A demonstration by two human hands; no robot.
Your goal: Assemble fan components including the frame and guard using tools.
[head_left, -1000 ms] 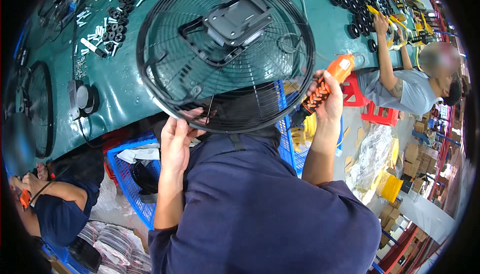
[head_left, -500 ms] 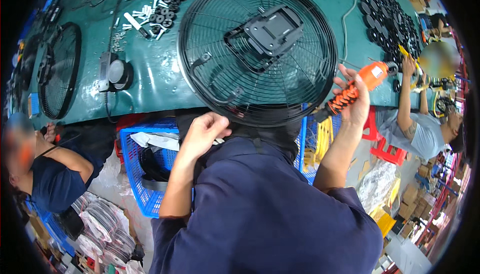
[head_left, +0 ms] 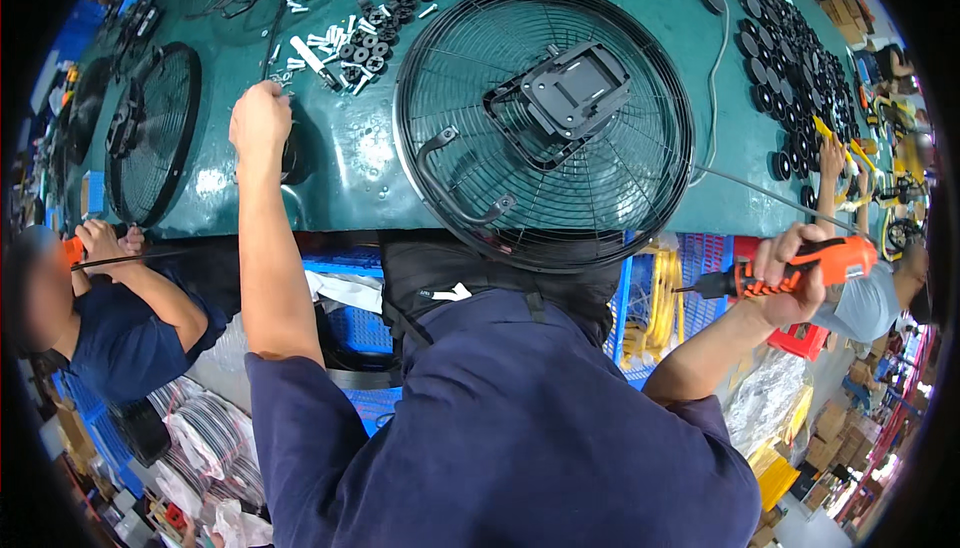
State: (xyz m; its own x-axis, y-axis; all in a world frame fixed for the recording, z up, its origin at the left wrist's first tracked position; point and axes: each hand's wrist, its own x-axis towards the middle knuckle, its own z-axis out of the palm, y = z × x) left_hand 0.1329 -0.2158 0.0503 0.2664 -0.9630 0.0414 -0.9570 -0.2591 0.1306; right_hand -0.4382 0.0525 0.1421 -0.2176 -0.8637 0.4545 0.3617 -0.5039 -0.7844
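While the orange driver is gripped by the right hand (left hand: curled, contents untellable), the fan guard is laid across the worktop edge, likely stiff, light, best rim-held.

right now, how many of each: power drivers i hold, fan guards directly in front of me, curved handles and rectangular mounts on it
Power driver in the right grip: 1
Fan guard: 1
Curved handle: 1
Rectangular mount: 1
Total: 4
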